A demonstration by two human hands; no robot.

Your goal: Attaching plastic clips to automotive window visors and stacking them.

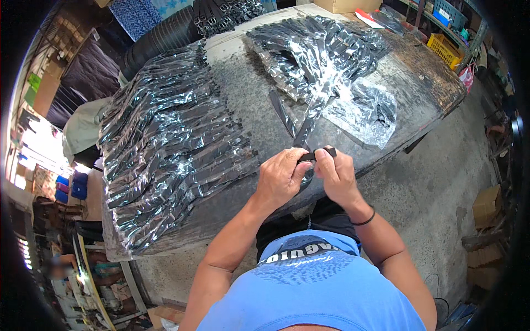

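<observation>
My left hand [280, 174] and my right hand [337, 175] meet near the table's front edge, in front of my body. Between them they grip a short stretch of a black belt [307, 157], fingers and thumbs closed on it. What looks like the rest of the belt runs away from me toward a pile of black belts in shiny clear plastic [309, 49]. Beside that pile lies a crumpled clear plastic bag [372, 113]. Left of my hands, wrapped belts [171, 138] lie side by side in a long overlapping row. A separate dark strip [282, 113] rests on the tabletop.
The worn table [237, 77] carries all this. At its far side are a thick black roll [160, 51] and a heap of buckled belts [223, 17]. A yellow crate [444, 51] sits at far right, cardboard boxes [487, 207] on the right. Another person [105, 270] is at lower left.
</observation>
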